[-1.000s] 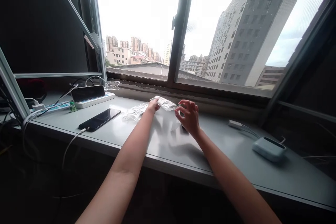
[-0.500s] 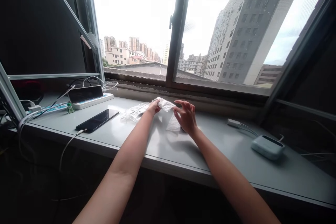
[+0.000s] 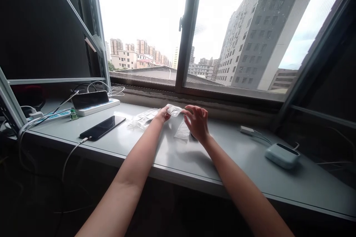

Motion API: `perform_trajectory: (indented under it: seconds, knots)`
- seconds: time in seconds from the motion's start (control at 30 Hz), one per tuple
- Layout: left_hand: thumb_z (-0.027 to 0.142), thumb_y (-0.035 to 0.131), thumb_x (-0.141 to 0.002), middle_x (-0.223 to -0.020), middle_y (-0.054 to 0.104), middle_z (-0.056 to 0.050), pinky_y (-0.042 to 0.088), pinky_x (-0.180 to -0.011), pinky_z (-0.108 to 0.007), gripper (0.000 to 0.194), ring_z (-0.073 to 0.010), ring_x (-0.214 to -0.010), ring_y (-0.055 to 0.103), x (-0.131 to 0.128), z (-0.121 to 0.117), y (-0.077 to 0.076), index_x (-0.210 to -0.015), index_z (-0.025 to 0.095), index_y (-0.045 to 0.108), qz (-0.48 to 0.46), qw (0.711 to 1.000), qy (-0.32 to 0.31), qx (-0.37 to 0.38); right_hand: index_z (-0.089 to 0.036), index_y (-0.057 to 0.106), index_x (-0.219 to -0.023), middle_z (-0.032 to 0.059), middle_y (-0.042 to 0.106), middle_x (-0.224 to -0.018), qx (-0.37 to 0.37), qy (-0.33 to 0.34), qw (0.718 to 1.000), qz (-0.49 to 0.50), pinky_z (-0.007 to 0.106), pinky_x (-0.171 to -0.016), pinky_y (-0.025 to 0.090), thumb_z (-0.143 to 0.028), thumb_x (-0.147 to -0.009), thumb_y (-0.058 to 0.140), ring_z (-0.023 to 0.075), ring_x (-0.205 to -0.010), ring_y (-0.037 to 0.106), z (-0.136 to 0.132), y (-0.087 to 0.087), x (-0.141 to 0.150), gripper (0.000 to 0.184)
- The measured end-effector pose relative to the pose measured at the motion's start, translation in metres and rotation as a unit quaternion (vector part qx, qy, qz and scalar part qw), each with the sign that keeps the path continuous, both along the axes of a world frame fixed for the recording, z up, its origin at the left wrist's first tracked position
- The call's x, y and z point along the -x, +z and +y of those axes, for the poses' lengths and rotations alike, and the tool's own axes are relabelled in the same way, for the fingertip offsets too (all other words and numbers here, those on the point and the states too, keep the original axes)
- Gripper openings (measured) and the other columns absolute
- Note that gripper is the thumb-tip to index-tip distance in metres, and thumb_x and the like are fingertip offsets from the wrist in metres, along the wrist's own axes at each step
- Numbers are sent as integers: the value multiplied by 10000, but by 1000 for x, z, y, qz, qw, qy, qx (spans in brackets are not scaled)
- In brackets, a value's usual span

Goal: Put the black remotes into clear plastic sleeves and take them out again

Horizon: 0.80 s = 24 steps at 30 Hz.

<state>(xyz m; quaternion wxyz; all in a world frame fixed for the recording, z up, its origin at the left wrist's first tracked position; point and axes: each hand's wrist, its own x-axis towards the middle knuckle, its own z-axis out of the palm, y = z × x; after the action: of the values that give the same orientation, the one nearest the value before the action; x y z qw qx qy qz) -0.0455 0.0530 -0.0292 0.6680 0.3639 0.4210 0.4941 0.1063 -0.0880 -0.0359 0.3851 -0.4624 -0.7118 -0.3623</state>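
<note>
Head view: right of the flat phone (image 3: pixel 102 128), my left hand (image 3: pixel 162 114) pinches a crinkled packet (image 3: pixel 174 110); my right hand (image 3: pixel 199 123), fingers narrowly parted, nears its tip. The clear bag (image 3: pixel 181 132) now lies flatter, seemingly let go.

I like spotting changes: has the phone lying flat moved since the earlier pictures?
No: the flat phone keeps its place against the desk's front edge, no shift either way.
</note>
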Motion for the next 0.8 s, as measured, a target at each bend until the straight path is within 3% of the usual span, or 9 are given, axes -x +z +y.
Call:
perform_trajectory:
  seconds: [0.2,0.47,0.7,0.8]
  knots:
    - [239,525,-969,-506,440,35,318,-351,-163,279,-36,-370,340,-3,-8,5,-705,153,541,-23,999,5,40,-240,582,-1178,69,640,-1203,3,-1,1000,-5,407,-966,268,-204,-978,436,226,-1105,516,-2,2,1,250]
    - [247,508,-974,-505,417,40,332,-360,-163,327,-41,-359,329,-1,-6,3,-657,178,466,7,998,22,50,-232,668,-924,66,655,-1143,-1,-14,1000,21,422,-984,263,-209,-981,445,228,-1090,515,1,1,1,232]
    - [255,521,-973,-489,401,42,324,-370,-157,352,-32,-360,329,-5,-9,2,-640,175,444,27,998,19,52,-236,708,-850,65,632,-1208,18,-24,1000,-3,469,-1017,264,-230,-959,511,253,-1143,489,1,1,0,225]
    - [259,518,-972,-497,417,37,351,-394,-175,321,-43,-373,330,-9,-9,1,-665,173,482,34,999,6,36,-265,720,-921,60,615,-1255,35,-48,998,-2,482,-1039,252,-208,-959,522,261,-1179,476,-2,4,-1,210]
